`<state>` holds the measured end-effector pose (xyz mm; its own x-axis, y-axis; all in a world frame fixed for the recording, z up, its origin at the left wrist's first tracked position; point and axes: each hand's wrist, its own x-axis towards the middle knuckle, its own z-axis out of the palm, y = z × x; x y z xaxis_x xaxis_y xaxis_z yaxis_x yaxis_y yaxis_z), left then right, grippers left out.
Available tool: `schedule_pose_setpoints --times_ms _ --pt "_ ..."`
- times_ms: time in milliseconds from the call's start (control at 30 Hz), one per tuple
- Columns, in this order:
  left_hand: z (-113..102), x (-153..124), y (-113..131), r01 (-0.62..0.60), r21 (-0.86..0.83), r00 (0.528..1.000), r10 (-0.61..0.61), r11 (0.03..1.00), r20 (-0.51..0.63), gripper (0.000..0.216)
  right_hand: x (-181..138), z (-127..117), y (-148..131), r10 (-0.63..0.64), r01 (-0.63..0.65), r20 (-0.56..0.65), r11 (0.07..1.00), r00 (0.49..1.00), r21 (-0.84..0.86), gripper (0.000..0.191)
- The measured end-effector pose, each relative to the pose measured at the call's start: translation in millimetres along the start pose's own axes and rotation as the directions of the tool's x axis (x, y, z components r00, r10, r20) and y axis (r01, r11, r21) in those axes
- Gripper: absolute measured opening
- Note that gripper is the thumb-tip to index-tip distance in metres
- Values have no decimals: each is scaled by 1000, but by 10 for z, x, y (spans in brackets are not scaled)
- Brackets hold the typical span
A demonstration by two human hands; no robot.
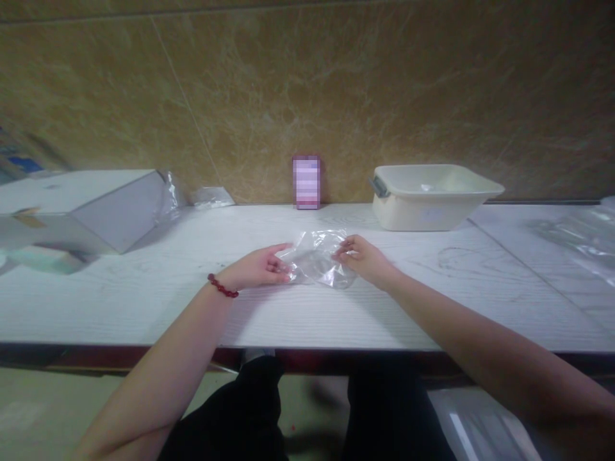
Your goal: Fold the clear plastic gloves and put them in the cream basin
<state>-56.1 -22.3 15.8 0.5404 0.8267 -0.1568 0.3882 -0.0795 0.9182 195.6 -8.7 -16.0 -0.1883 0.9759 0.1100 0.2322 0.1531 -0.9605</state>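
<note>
A clear, crinkled plastic bag [319, 259] is on the white table, between my two hands. My left hand [264, 266], with a red bead bracelet at the wrist, is at the bag's left edge. Its index finger is stretched out, while the thumb and curled fingers close on the plastic. At the opposite edge, my right hand [358, 256] pinches the film between thumb and bent fingers. Glare on the film makes its folds and any opening hard to make out.
A phone [306, 184] with a blurred screen leans against the tiled wall. To the right stands a cream plastic tub [423, 211] with a grey handle. A white box [110, 211] is at left, and more clear plastic [586, 237] lies far right. The table's front edge [336, 349] runs before my legs.
</note>
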Motion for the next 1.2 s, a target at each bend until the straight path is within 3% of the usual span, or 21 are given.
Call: schedule_pose_setpoints --times_ms 367,567,667,767,900,1200 --pt "-17 16 -33 30 -56 999 -31 998 -15 82 28 -25 54 -42 43 7 996 999 -77 21" --pt "-31 103 -83 56 -50 952 -68 997 -300 64 15 -14 16 -38 40 25 995 999 -90 21" --pt "-28 121 -72 5 -87 930 -37 996 -366 60 8 -4 -7 -32 34 22 994 999 -107 21" --pt "-14 126 -53 -24 -85 927 -10 996 -375 50 4 -2 -22 -23 26 27 993 999 -111 21" --pt "12 144 -45 33 -98 922 -68 995 -381 34 1 -5 -26 -24 27 32 994 999 -110 21" --pt "26 178 -81 111 -81 907 -134 990 -399 37 68 6 -16 -63 68 46 992 997 -106 22"
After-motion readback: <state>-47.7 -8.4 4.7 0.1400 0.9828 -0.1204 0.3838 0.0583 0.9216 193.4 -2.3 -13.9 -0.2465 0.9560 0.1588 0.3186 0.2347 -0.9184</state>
